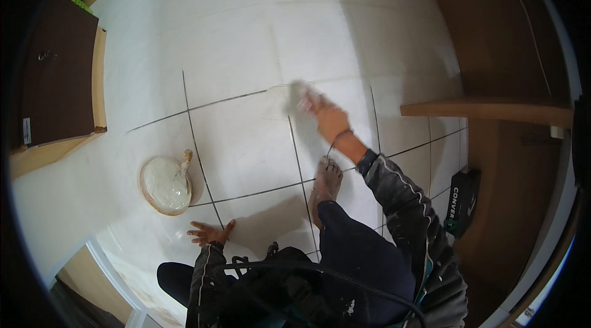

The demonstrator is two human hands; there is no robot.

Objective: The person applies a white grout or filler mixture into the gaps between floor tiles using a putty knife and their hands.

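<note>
Tiled floor, dish and two hands

Pale tiled floor [246, 149] fills the middle; a round dish [142, 188] of whitish paste [164, 181] sits left of centre; the left hand [209, 233], below it, spreads its fingers; the right hand [333, 120], upper centre, grips a blurred tool [299, 92]

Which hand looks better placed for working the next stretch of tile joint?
Probably the right hand: it is out by the dark joint lines, apparently holding a motion-blurred item. The left hand is spread open near the bowl of pale paste, nothing visible in it.
</note>
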